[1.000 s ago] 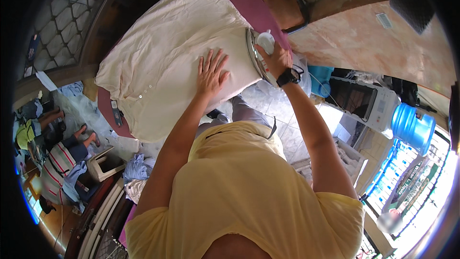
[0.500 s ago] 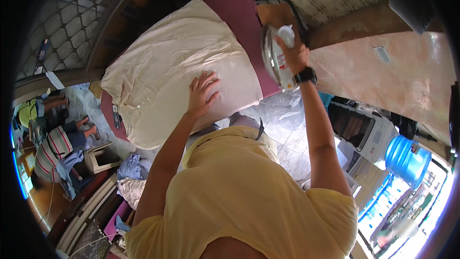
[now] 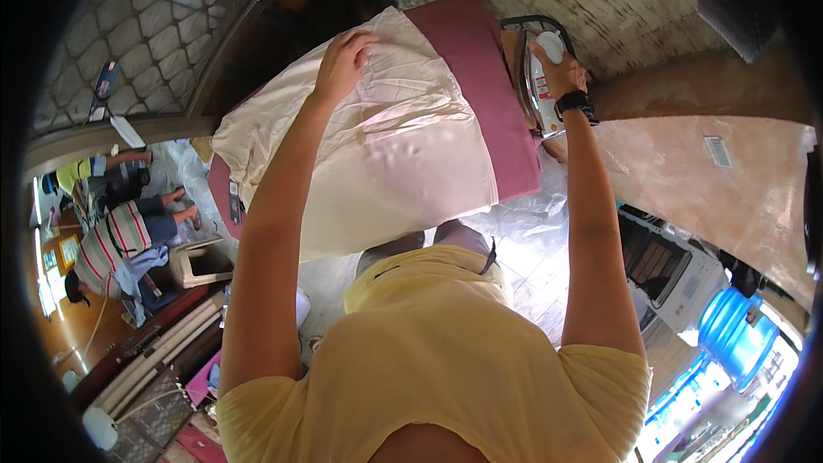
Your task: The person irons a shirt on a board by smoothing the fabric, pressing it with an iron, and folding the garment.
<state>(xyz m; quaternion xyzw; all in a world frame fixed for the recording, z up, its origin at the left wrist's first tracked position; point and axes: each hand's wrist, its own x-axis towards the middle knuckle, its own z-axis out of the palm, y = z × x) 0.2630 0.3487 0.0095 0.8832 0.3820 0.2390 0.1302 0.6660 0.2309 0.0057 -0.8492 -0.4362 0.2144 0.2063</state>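
fingers, left [image 3: 358,39]: bent over cream cloth [image 3: 403,180] | right hand [image 3: 561,75]: gripping iron [image 3: 537,101]

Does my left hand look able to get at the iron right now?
Probably not easily: your left hand is over the cream cloth, the maroon cover lies between, and your right hand is on the iron.

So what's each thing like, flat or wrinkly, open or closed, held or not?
Cloth: spread out, wrinkled farther away, smoother nearer.
Maroon cover: partly under the cloth, bare at the right.
Iron: held, off the cloth; can't tell if hot.
Right hand: closed on the iron.
Left hand: fingers bent, over the cloth's far part.
Watch: strapped on.
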